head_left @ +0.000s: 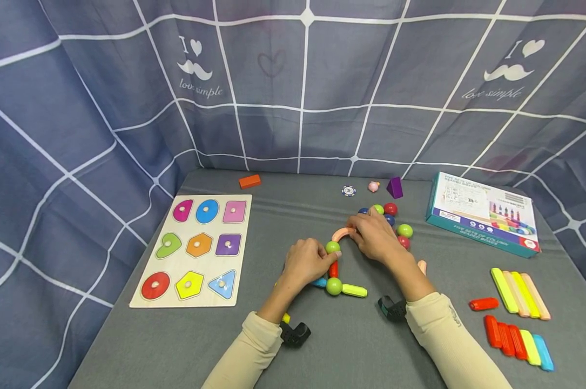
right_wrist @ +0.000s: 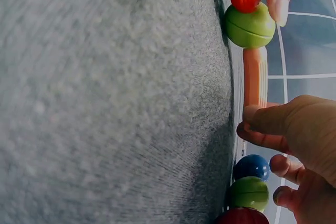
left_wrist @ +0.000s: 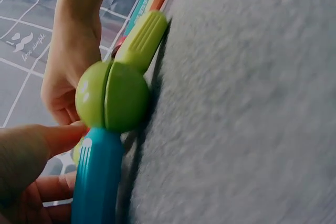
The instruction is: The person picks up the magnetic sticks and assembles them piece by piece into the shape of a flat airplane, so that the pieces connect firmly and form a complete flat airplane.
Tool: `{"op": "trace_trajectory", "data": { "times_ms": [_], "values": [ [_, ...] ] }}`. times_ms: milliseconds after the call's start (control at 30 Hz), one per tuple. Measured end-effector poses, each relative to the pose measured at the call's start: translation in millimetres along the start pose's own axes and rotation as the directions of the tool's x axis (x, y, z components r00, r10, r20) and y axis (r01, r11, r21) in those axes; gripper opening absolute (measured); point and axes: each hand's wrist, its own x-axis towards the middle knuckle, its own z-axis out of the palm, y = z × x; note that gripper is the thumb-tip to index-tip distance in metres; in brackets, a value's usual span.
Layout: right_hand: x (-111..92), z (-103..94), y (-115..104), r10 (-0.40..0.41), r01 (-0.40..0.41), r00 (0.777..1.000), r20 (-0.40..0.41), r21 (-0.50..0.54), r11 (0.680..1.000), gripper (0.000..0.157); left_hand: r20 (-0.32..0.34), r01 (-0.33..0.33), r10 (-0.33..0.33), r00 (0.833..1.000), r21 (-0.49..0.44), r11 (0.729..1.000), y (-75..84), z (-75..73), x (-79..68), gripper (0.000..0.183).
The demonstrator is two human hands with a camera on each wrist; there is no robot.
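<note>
My left hand (head_left: 308, 263) holds the joint where an upper green ball (head_left: 332, 247) meets a short red stick (head_left: 334, 269). A curved peach stick (head_left: 342, 233) runs from that ball to my right hand (head_left: 374, 235), which pinches its far end between thumb and finger. At the red stick's near end sits a lower green ball (head_left: 334, 286), with a yellow-green stick (head_left: 354, 290) and a blue stick (left_wrist: 97, 182) joined to it. Just beyond the right hand lie loose blue, green and red balls, among them a green ball (head_left: 405, 230), partly hidden by the hand.
On the left lies a wooden shape puzzle board (head_left: 210, 219). A cardboard box (head_left: 482, 213) lies at back right, with rows of coloured sticks (head_left: 521, 294) nearer. An orange block (head_left: 250, 181), poker chip (head_left: 348, 190), pig figure (head_left: 373, 186) and purple prism (head_left: 395, 187) line the back.
</note>
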Motion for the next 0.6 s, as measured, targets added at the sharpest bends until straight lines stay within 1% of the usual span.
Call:
{"op": "trace_trajectory", "data": {
  "times_ms": [67,133,200,300,367,500,600],
  "values": [
    [-1,0.6,0,0.011,-0.01,1.0,-0.004,0.023,1.0,0.008,-0.011,-0.002,0.002,1.0,0.012,1.0,-1.3,-1.8,2.1,0.043],
    [-2,0.7,0,0.02,-0.02,1.0,-0.004,0.051,0.999,0.009,-0.015,0.011,-0.011,1.0,0.025,1.0,-1.7,-2.6,5.3,0.039],
    [-5,-0.1,1,0.037,-0.036,0.999,-0.006,0.085,0.996,0.011,-0.003,0.027,-0.027,1.0,0.028,0.999,-0.4,-1.6,9.3,0.038],
    [-9,-1.2,3,0.076,-0.074,0.997,-0.009,0.135,0.988,0.013,0.028,0.045,-0.045,0.999,0.014,0.999,2.4,2.5,16.1,0.044],
    [-9,0.1,3,0.09,-0.086,0.996,-0.018,0.164,0.983,0.013,0.027,0.053,-0.054,0.998,0.007,0.999,2.1,4.6,19.6,0.044],
    [-11,0.8,2,0.116,-0.105,0.993,-0.038,0.218,0.97,0.014,0.015,0.044,-0.044,0.999,-0.023,0.999,3.0,10.6,26.0,0.033],
    [-14,-0.2,3,0.134,-0.117,0.99,-0.048,0.26,0.959,0.016,-0.005,0.029,-0.029,1.0,-0.027,0.999,4.3,14.0,29.1,0.025]
  ]
}}
